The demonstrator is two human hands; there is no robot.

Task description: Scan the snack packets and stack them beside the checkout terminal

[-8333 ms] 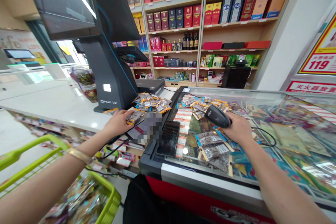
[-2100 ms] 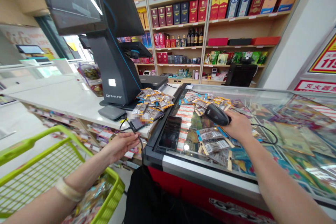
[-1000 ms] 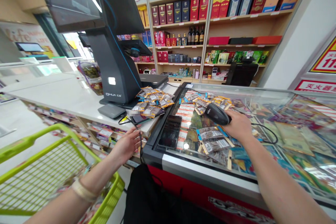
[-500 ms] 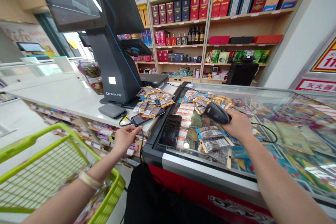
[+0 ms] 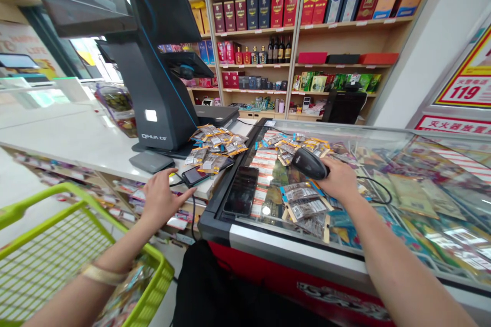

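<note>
My right hand (image 5: 339,180) is wrapped round a black barcode scanner (image 5: 310,163), held above the glass freezer top (image 5: 383,135). Close under and in front of the scanner lie small snack packets (image 5: 305,203). My left hand (image 5: 163,196) is empty, its fingers spread, at the counter's front edge. Nearest to it are a small phone-like device (image 5: 195,176) with a cable and a flat grey box (image 5: 151,162). Behind these, more snack packets (image 5: 218,144) are heaped on the white counter (image 5: 76,133). A black smartphone (image 5: 241,191) lies on the freezer's left edge.
A dark checkout terminal (image 5: 161,87) stands on the counter, with a clear container (image 5: 117,104) behind it. At lower left is a green shopping basket (image 5: 153,281) with packets inside. Shelves (image 5: 257,33) of boxes and bottles line the back. The scanner's cable (image 5: 387,191) loops over the glass.
My left hand has opened from pinched fingers to spread ones and shifted slightly left. The scanner stays in my right hand over the packets. The whole view has shifted a little.
</note>
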